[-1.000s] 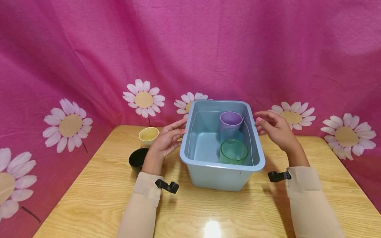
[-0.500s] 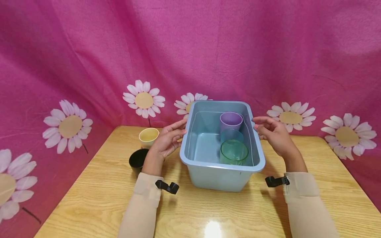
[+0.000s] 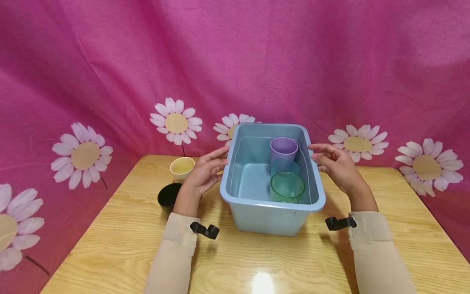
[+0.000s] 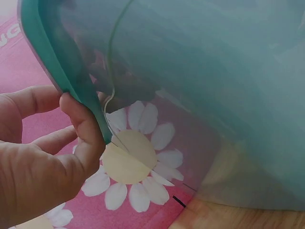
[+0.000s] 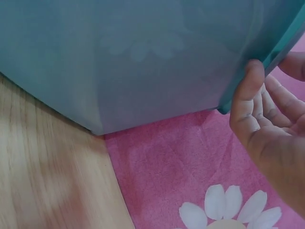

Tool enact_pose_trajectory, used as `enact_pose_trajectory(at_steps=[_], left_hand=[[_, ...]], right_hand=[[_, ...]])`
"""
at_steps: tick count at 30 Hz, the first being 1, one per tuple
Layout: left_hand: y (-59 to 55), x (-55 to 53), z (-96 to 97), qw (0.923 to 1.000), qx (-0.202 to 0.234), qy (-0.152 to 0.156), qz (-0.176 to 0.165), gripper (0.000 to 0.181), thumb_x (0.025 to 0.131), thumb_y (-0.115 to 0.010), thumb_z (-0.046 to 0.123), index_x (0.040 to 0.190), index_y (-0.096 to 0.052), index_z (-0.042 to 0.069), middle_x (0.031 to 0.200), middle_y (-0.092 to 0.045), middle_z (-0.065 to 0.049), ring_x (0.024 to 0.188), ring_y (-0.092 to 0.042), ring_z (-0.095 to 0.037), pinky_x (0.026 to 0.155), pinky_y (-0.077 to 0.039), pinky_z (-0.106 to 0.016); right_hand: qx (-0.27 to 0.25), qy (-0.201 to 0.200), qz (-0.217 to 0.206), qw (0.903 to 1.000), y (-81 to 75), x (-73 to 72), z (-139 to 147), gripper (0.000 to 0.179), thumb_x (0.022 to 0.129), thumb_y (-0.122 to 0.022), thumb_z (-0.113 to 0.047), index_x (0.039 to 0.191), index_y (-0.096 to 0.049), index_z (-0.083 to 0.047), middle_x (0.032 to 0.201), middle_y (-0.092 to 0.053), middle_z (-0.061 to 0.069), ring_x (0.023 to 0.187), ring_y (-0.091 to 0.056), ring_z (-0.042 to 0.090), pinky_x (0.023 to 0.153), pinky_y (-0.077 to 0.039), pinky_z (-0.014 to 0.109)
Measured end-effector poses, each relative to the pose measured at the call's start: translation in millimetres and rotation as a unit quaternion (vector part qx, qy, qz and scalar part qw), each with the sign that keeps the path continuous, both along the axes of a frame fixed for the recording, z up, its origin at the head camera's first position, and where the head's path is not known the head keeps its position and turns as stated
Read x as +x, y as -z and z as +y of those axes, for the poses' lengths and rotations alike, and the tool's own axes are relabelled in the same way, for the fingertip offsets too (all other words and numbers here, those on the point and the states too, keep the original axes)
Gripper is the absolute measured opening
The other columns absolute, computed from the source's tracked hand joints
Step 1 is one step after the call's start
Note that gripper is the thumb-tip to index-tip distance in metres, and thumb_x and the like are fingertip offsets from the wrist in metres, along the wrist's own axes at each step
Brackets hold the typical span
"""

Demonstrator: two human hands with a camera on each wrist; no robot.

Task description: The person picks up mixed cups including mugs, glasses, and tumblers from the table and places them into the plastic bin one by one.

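Note:
A pale blue plastic tub [image 3: 273,220] stands on the wooden table. Inside, along its right wall, are a purple cup [image 3: 284,148], a blue see-through tumbler [image 3: 284,167] and a green see-through tumbler [image 3: 287,188]. My left hand [image 3: 203,173] holds the left rim, thumb and fingers right at its edge. In the left wrist view the thumb [image 4: 81,117] bends against the underside of the rim [image 4: 62,57]. On the opposite side, my right hand [image 3: 339,167] pinches the right rim; its thumb [image 5: 251,81] lies under the lip in the right wrist view.
A pale yellow cup [image 3: 182,167] and a black cup [image 3: 168,198] stand left of the tub, the black one partly behind my left wrist. A pink cloth [image 3: 257,61] with white daisies hangs behind and beside the table [image 3: 220,265].
My right hand has moved left onto the tub's right rim, its fingers closing in there. The left hand, tub and cups have stayed in place.

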State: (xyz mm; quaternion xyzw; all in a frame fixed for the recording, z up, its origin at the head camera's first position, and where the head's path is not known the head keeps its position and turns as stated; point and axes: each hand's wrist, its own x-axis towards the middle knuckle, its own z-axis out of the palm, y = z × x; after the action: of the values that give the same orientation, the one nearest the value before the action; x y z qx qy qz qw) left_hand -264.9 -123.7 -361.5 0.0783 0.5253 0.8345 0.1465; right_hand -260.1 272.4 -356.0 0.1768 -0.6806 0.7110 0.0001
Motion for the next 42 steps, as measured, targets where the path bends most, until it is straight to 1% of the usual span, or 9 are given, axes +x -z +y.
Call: enact_pose_trajectory(at_steps=[6,14,17,21,25,30,37,41,42], left_hand=[[-3.3,-0.5,-5.6,0.9997,0.005,-0.020,-0.015,0.049,0.103,-0.058,0.010,0.151,-0.049,0.005,0.123,-0.063,-0.005,0.085,-0.063,-0.016,0.074,-0.057,-0.028],[-12.6,4.3,-19.3,0.9976,0.004,-0.063,-0.031,0.030,0.104,-0.060,0.015,0.133,-0.065,0.011,0.128,-0.056,-0.009,0.080,-0.055,-0.015,0.065,-0.053,-0.023],[-17.2,4.0,-24.5,0.9970,-0.029,-0.070,-0.017,0.029,0.104,-0.059,0.016,0.132,-0.064,0.011,0.131,-0.054,-0.009,0.079,-0.055,-0.015,0.064,-0.052,-0.023],[-25.4,2.7,-33.2,0.9891,-0.118,-0.087,0.014,0.037,0.103,-0.061,0.017,0.139,-0.060,0.008,0.128,-0.052,-0.006,0.079,-0.056,-0.015,0.065,-0.054,-0.023],[-30.8,3.0,-46.5,0.9698,-0.219,-0.096,0.047,0.043,0.104,-0.060,0.020,0.145,-0.056,0.007,0.126,-0.052,-0.007,0.087,-0.056,-0.021,0.068,-0.056,-0.024],[-32.4,5.0,-63.1,0.9388,-0.324,-0.083,0.082,0.044,0.105,-0.057,0.021,0.147,-0.054,0.007,0.131,-0.056,-0.014,0.095,-0.055,-0.026,0.076,-0.057,-0.029],[-35.4,7.6,-82.2,0.8956,-0.420,-0.058,0.134,0.044,0.106,-0.057,0.019,0.146,-0.053,0.002,0.134,-0.059,-0.020,0.105,-0.057,-0.036,0.080,-0.059,-0.035],[-38.1,8.7,-91.8,0.8656,-0.467,-0.060,0.170,0.044,0.104,-0.060,0.022,0.143,-0.056,0.001,0.138,-0.059,-0.021,0.115,-0.060,-0.039,0.083,-0.059,-0.040],[-37.7,8.5,-94.1,0.8554,-0.480,-0.060,0.184,0.044,0.104,-0.061,0.022,0.142,-0.057,0.000,0.139,-0.059,-0.021,0.117,-0.060,-0.039,0.086,-0.058,-0.042]], right_hand=[[-0.008,0.000,-0.030,0.9995,-5.1,2.3,-2.1,0.034,0.101,-0.064,-0.006,0.132,-0.060,0.005,0.101,-0.068,0.003,0.086,-0.066,0.012,0.076,-0.058,0.021],[-0.007,0.011,-0.055,0.9984,-7.8,3.4,-0.9,0.034,0.101,-0.062,-0.004,0.134,-0.063,0.001,0.104,-0.068,0.004,0.087,-0.066,0.013,0.079,-0.058,0.022],[-0.015,0.007,-0.047,0.9987,-7.7,4.6,1.0,0.034,0.100,-0.061,-0.001,0.134,-0.063,0.002,0.100,-0.068,0.004,0.085,-0.066,0.013,0.077,-0.059,0.022],[-0.035,-0.006,-0.036,0.9987,-7.6,6.0,1.6,0.034,0.099,-0.062,0.001,0.133,-0.062,0.006,0.100,-0.070,0.005,0.083,-0.067,0.013,0.076,-0.059,0.022],[-0.040,-0.012,-0.035,0.9985,-8.1,5.5,-0.6,0.034,0.099,-0.062,0.001,0.133,-0.061,0.007,0.101,-0.070,0.006,0.083,-0.068,0.013,0.077,-0.059,0.022],[-0.032,-0.008,-0.042,0.9986,-9.7,6.0,-2.3,0.036,0.099,-0.063,0.000,0.134,-0.060,0.007,0.099,-0.069,0.006,0.083,-0.067,0.013,0.077,-0.059,0.022],[-0.024,-0.001,-0.046,0.9986,-10.6,6.9,-2.4,0.037,0.099,-0.064,-0.001,0.135,-0.059,0.008,0.099,-0.068,0.006,0.084,-0.067,0.014,0.078,-0.059,0.022],[-0.021,0.000,-0.039,0.9990,-10.0,7.0,-1.2,0.038,0.100,-0.063,-0.002,0.136,-0.057,0.009,0.098,-0.068,0.006,0.084,-0.067,0.014,0.078,-0.059,0.023],[-0.021,0.000,-0.038,0.9991,-9.8,7.2,-0.8,0.038,0.100,-0.063,-0.002,0.136,-0.057,0.010,0.098,-0.068,0.006,0.084,-0.067,0.014,0.078,-0.059,0.023]])
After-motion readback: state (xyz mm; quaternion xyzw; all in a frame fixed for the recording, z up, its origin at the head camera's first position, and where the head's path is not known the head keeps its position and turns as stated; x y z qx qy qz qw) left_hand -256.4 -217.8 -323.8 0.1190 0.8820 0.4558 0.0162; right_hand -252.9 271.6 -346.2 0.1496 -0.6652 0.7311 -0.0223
